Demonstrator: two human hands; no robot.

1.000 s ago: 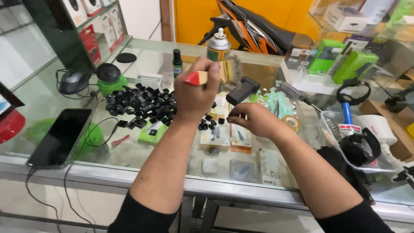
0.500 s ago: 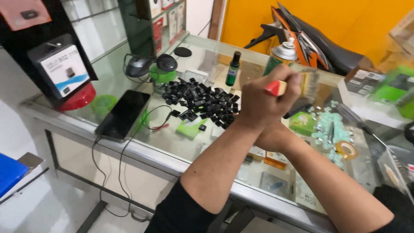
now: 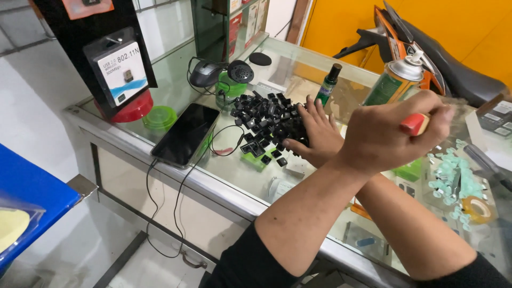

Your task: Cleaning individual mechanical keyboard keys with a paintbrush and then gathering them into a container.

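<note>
My left hand (image 3: 384,141) is a fist shut on a tool with a red handle (image 3: 415,124), held above the glass counter (image 3: 234,176) at the right. Its forearm crosses over my right arm. My right hand (image 3: 314,133) lies flat with fingers spread, its fingertips on the right edge of a pile of black keycaps (image 3: 266,114). A few loose keycaps (image 3: 274,157) lie in front of the pile, near a green pad (image 3: 256,160).
A black phone (image 3: 186,133) with a cable lies left of the pile. Behind stand a mouse (image 3: 205,73), a small dark bottle (image 3: 328,85) and a green spray can (image 3: 397,80). Teal small parts (image 3: 450,178) and a tape roll (image 3: 477,208) lie at the right.
The view has swung left. My right hand has moved from near my left wrist out to the keycap pile. My left hand keeps hold of the red-handled tool.
</note>
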